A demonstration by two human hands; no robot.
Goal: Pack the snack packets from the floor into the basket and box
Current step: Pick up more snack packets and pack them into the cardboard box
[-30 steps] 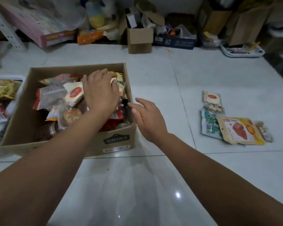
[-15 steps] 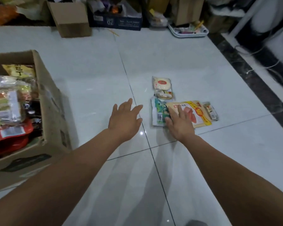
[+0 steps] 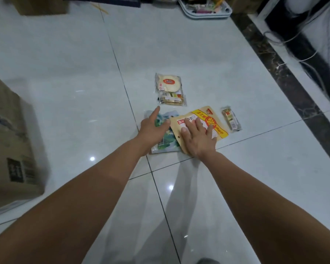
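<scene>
Several snack packets lie on the white tiled floor. My right hand (image 3: pixel 197 137) lies flat, fingers spread, on a tan and yellow pouch (image 3: pixel 216 120). That pouch overlaps a green and white packet (image 3: pixel 167 141), on which my left hand (image 3: pixel 153 128) rests with straight fingers. Beyond them lie a round white bun packet (image 3: pixel 168 82) and a small cracker packet (image 3: pixel 172 99). A narrow bar packet (image 3: pixel 231 118) lies to the right. The cardboard box (image 3: pixel 10 145) stands at the left edge, only its outer wall showing. The basket is out of view.
A dark marble strip (image 3: pixel 286 80) runs along the right, with white cables (image 3: pixel 309 60) beyond it. A white tray of small items (image 3: pixel 206 8) and another cardboard box (image 3: pixel 42 5) stand at the back.
Both hands left the box and reached right to the packets on the floor. The view swung right, so the box's contents and the basket dropped out of sight. My left hand now rests on the green packet.
</scene>
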